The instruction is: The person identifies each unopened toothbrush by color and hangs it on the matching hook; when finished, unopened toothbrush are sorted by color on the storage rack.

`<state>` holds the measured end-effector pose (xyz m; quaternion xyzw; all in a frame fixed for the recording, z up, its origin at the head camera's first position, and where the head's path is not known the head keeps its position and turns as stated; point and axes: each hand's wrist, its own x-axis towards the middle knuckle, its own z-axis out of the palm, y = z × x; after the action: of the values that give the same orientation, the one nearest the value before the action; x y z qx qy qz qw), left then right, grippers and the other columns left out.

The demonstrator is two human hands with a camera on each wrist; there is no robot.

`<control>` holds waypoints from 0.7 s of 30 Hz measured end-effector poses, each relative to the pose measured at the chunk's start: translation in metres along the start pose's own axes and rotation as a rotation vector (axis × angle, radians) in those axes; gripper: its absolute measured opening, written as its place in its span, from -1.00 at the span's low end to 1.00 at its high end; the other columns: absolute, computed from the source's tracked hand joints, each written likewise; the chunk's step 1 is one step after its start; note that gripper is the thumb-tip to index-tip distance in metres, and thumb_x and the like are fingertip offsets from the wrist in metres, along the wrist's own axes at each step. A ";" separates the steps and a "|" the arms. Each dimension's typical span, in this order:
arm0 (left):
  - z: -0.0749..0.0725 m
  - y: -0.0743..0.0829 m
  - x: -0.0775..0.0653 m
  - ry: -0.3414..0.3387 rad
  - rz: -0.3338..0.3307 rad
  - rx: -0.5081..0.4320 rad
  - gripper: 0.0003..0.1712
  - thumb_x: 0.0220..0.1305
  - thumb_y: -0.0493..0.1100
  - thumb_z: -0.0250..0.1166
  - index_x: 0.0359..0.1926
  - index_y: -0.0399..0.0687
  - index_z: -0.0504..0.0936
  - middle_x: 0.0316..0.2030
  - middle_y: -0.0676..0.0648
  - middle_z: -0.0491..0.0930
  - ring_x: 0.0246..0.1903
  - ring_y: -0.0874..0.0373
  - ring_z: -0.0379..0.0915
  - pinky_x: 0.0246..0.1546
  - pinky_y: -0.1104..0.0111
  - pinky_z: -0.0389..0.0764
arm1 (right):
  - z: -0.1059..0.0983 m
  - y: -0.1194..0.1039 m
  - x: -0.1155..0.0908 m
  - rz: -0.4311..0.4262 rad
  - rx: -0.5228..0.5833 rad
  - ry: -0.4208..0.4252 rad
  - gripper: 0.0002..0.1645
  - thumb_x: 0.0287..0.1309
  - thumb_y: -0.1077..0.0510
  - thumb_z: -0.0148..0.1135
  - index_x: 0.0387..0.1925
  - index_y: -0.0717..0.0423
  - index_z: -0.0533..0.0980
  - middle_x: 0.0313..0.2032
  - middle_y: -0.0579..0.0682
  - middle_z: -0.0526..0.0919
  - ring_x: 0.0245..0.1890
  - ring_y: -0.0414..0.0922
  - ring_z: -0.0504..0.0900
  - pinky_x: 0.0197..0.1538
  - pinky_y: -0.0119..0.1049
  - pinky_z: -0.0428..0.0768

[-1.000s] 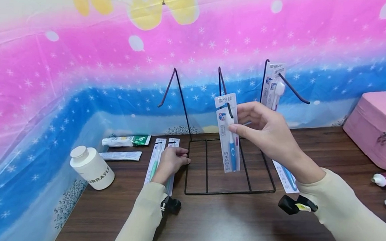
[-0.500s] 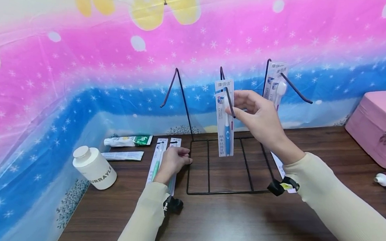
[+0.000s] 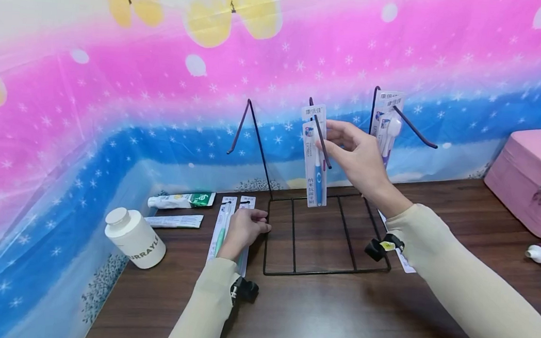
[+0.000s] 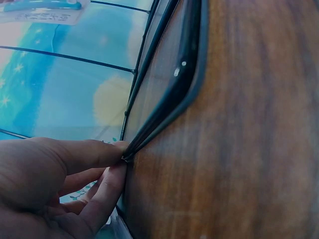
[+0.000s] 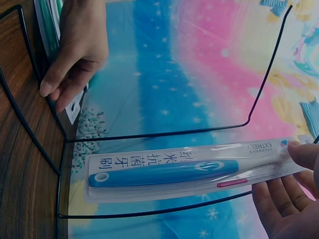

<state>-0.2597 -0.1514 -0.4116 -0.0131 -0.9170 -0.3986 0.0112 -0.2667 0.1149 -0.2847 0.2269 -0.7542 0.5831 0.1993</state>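
R hand (image 3: 357, 151) pinches the pkgd toothbrush (image 3: 314, 184), thumb & fingers closed on its upper right edge. Pack's now farther back along the middle hook (image 3: 324, 146) of the wire rack (image 3: 326, 271) than 1 s ago, so it's prob. well threaded. L hand (image 3: 243, 230) pinches the rack base's left edge, nr the back corner. Pack's over the base, approx. upright: slim, clear-fronted, blue handle, white neck, Chinese lettering.
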 end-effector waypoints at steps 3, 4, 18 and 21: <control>0.002 -0.001 0.000 0.006 0.001 -0.001 -0.66 0.11 -0.28 0.43 -0.03 -0.17 0.70 -0.27 -0.02 0.67 -0.28 0.16 0.55 -0.28 0.33 0.56 | 0.001 0.000 0.002 0.019 -0.013 0.011 -0.50 0.21 -0.07 0.31 0.18 -0.19 0.51 -0.12 -0.11 0.67 -0.09 -0.18 0.62 -0.05 -0.21 0.53; 0.002 -0.001 -0.001 0.007 0.001 -0.002 -0.66 0.11 -0.29 0.43 -0.03 -0.17 0.70 -0.27 -0.02 0.67 -0.28 0.16 0.55 -0.28 0.33 0.56 | 0.001 -0.001 0.003 0.024 -0.018 0.015 -0.50 0.21 -0.06 0.31 0.19 -0.18 0.51 -0.12 -0.11 0.67 -0.09 -0.19 0.62 -0.05 -0.22 0.53; 0.001 0.000 0.001 0.010 0.004 -0.005 -0.66 0.10 -0.30 0.44 -0.05 -0.17 0.71 -0.30 -0.02 0.67 -0.30 0.15 0.54 -0.29 0.32 0.54 | 0.003 0.005 0.009 0.033 -0.094 0.027 -0.46 0.28 -0.09 0.23 0.26 -0.10 0.45 -0.05 -0.11 0.65 0.00 -0.24 0.57 0.09 -0.23 0.46; 0.001 -0.001 0.000 0.012 -0.001 -0.008 -0.66 0.09 -0.30 0.45 -0.05 -0.17 0.71 -0.29 -0.03 0.68 -0.29 0.15 0.55 -0.28 0.31 0.55 | 0.001 0.008 0.005 0.015 -0.139 0.021 -0.42 0.29 -0.14 0.20 0.28 -0.10 0.42 0.00 -0.14 0.62 0.05 -0.26 0.54 0.13 -0.23 0.45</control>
<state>-0.2600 -0.1514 -0.4125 -0.0105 -0.9153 -0.4024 0.0163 -0.2759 0.1152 -0.2885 0.2007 -0.7924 0.5330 0.2183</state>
